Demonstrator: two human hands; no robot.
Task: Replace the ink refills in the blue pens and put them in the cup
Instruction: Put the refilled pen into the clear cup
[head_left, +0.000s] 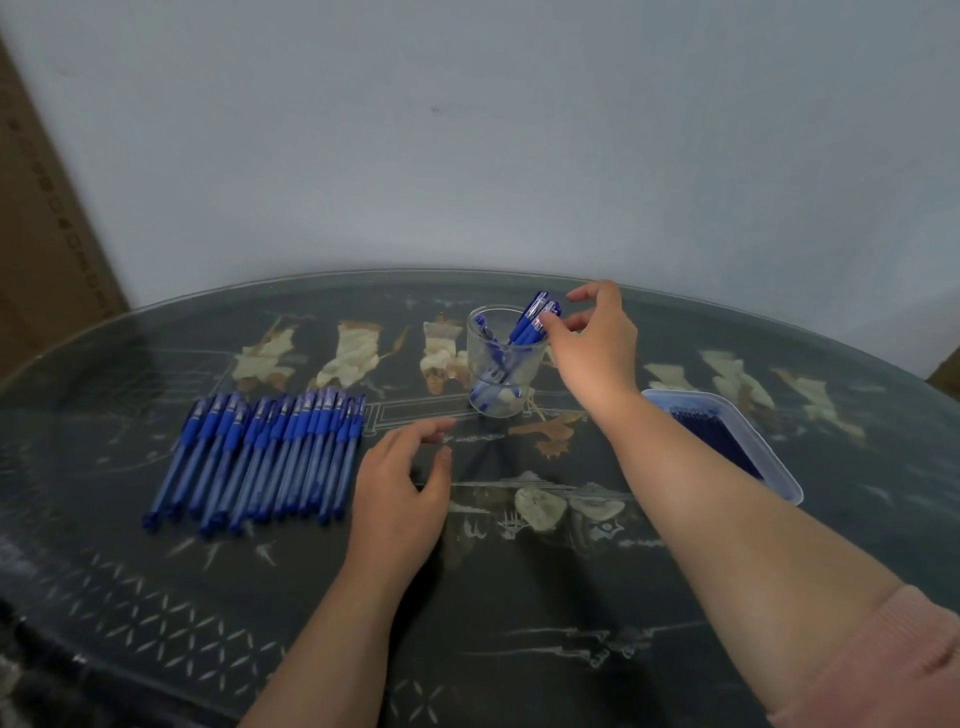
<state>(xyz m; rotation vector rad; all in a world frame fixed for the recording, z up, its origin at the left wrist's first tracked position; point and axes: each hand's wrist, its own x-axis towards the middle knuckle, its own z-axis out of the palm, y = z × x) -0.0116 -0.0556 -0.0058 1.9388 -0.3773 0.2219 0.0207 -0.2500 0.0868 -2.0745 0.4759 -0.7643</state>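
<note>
Table (675, 571): dark, glass-topped, with pale inlaid figures; it fills the lower half of the view. Right arm (727, 499): enters from 4 o'clock with a pink sleeve (883, 665) pushed up and reaches out straight toward 12 o'clock. Row of blue pens (260, 457): lies flat side by side at 9 o'clock, caps pointing away from the person. Tray (763, 441): clear plastic, at 3 o'clock, holding dark blue refills (711, 436). Left hand (400, 493): low over the table just beside the row, fingers loosely curled and holding nothing. Right hand (597, 353): at the cup's rim, index finger raised, thumb (551, 325) on a pen top; blur prevents telling whether it pinches. Cup (498, 374): clear, upright at 12 o'clock, with several capped pens (524, 327) leaning inside.
</note>
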